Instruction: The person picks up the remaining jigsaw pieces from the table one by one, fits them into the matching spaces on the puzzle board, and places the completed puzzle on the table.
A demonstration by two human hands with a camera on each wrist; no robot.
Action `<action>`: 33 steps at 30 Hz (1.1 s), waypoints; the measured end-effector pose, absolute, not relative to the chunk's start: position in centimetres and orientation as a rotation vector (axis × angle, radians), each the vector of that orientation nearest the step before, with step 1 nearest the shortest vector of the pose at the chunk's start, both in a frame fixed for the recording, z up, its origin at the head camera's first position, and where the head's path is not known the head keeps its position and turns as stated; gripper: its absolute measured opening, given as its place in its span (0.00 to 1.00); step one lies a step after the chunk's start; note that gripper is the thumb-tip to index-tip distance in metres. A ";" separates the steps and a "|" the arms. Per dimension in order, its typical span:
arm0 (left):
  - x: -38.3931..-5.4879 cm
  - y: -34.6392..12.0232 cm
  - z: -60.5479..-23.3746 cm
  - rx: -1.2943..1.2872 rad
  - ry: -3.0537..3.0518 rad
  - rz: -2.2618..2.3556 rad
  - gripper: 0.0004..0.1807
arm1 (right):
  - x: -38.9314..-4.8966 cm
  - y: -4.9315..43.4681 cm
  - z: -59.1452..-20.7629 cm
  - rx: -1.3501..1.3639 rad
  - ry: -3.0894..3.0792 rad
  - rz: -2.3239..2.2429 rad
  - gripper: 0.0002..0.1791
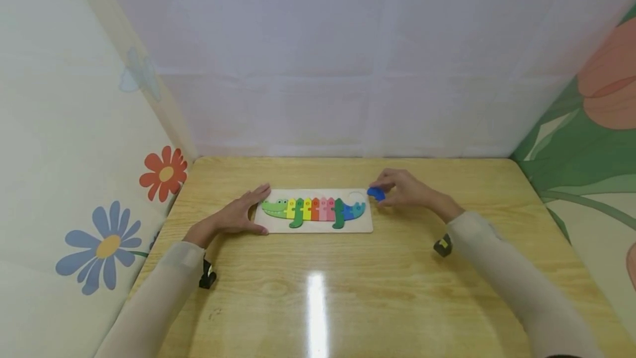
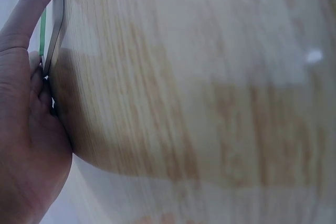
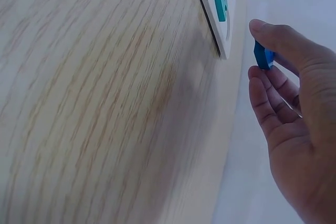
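Observation:
A pale wooden puzzle board [image 1: 318, 228] lies on the table with a crocodile of colourful pieces [image 1: 312, 210] in it, green head at left and blue tail at right. My left hand [image 1: 240, 212] rests at the board's left end, thumb at the near corner and straight fingers at the far corner. Off the board's right end, my right hand [image 1: 404, 189] pinches a curved blue puzzle piece [image 1: 376, 193] between thumb and fingers. The right wrist view shows this blue piece [image 3: 263, 56] edge-on, held apart from the board [image 3: 222, 45]. A curved bare outline [image 1: 355, 198] shows above the tail.
The wood-grain table [image 1: 278, 291] extends in front of the board. A white cloth backdrop [image 1: 323, 70] rises behind it, with flower-printed panels at left [image 1: 64, 181] and right [image 1: 586, 142]. Small dark devices [image 1: 443, 246] are at both wrists.

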State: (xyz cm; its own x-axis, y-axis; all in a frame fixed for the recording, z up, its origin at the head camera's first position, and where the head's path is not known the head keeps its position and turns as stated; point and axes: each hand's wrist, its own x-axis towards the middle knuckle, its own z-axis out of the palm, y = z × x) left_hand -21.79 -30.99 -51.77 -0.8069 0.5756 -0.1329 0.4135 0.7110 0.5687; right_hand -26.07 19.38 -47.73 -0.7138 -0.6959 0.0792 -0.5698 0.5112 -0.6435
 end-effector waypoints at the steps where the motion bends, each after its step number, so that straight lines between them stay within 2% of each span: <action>1: -21.8 -31.0 -51.7 0.779 2.618 0.767 0.66 | -26.1 19.2 -47.8 -1.084 2.560 -0.984 0.26; 19: -21.9 -31.0 -51.8 0.802 2.634 0.760 0.66 | -27.2 17.2 -48.6 -1.095 2.577 -0.930 0.24; 33: -22.0 -31.0 -51.9 0.795 2.635 0.750 0.66 | -27.6 15.7 -48.6 -1.080 2.578 -0.883 0.27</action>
State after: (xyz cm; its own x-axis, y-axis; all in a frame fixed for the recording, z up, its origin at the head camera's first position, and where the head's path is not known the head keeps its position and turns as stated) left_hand -21.99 -31.03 -51.88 -0.8065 0.5791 -0.1191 0.4296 0.7124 0.5549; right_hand -27.55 15.68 -48.59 -0.7092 -0.7041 0.0359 -0.5783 0.5518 -0.6010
